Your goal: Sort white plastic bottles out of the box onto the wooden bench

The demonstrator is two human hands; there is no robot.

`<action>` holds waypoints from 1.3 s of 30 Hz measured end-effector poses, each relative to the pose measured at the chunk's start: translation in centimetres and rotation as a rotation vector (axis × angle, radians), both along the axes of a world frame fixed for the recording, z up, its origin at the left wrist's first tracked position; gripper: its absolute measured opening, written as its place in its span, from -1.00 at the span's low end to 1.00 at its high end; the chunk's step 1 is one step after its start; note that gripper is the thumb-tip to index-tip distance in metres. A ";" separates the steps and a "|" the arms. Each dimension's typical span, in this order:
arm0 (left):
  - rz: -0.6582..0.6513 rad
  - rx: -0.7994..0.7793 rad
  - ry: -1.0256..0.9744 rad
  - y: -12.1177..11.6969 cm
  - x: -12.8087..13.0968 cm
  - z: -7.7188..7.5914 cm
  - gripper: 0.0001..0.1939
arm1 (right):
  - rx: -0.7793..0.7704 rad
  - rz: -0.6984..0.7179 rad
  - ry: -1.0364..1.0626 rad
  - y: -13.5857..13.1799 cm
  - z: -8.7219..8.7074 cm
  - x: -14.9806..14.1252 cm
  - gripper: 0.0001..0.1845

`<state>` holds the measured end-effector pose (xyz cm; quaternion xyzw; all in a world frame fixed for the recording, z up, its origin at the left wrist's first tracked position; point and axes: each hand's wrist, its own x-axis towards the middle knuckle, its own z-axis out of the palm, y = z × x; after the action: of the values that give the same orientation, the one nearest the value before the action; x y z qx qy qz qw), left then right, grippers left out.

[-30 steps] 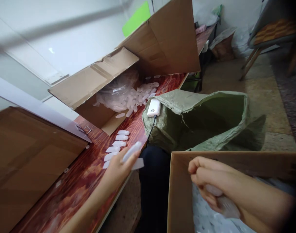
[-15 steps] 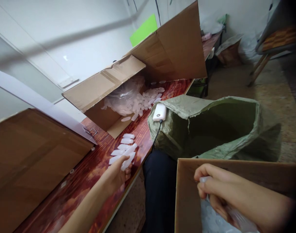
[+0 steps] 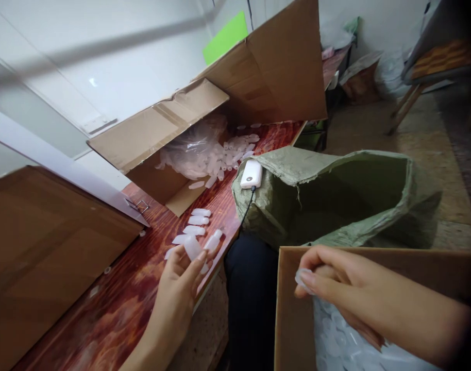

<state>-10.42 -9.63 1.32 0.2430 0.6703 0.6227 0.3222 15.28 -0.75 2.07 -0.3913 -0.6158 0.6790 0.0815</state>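
Left hand (image 3: 179,275) gripping 2 tubes (image 3: 199,247); right hand (image 3: 332,281) pinching cap (image 3: 302,278) over box (image 3: 293,309).

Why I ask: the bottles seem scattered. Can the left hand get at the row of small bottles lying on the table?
Probably yes: the left hand is right beside the row of small bottles with bare table between and nothing blocking.

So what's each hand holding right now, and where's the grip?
Left hand: a translucent plastic piece, pinched at its lower end. Right hand: small clear cap at its fingers.

Three cardboard boxes (image 3: 189,134), one green sack (image 3: 336,196), one white power bank (image 3: 251,174).
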 end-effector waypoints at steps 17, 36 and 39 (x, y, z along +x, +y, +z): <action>-0.170 0.058 0.330 2.8 -0.6 -4.1 -0.62 | 0.257 0.118 -0.168 0.1 -0.3 0.6 -0.55; -0.196 -0.040 0.373 1.4 2.2 -2.1 -0.62 | 0.522 0.039 -0.102 0.4 -0.1 0.8 -0.78; -0.238 -0.073 0.237 0.6 5.2 -0.8 -0.63 | 0.564 0.002 -0.074 0.3 0.0 0.9 -0.80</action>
<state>-5.25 -9.07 0.50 0.3805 0.6925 0.5223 0.3209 16.16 -0.46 2.09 -0.3768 -0.7835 0.4660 0.1640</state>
